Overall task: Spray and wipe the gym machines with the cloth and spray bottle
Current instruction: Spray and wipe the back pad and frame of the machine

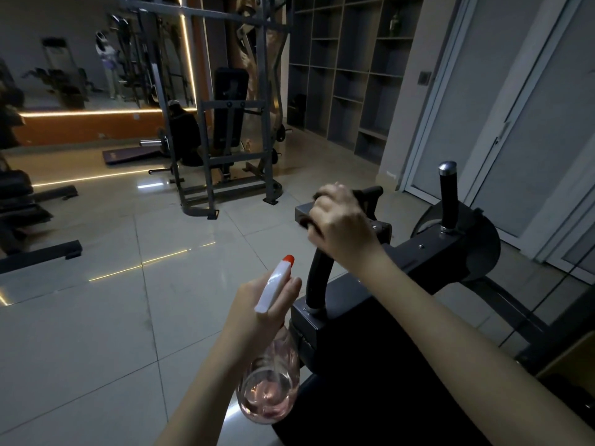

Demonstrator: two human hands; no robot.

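Observation:
My left hand [257,312] grips a spray bottle [272,391] by the neck. The bottle has a clear body with pinkish liquid, a white head and an orange nozzle that points up and to the right. My right hand [341,226] is closed over the top of the curved black handle [317,278] of a black gym machine [434,252]. A dark cloth [310,224] shows only as an edge under its fingers. A second upright handle [449,194] with a silver cap stands to the right of that hand.
A grey rack machine with a black padded seat [225,149] stands further back on the glossy tiled floor [128,317]. A black bench [19,201] sits at the left edge. Open shelves [347,69] and a pale door [515,123] line the right side.

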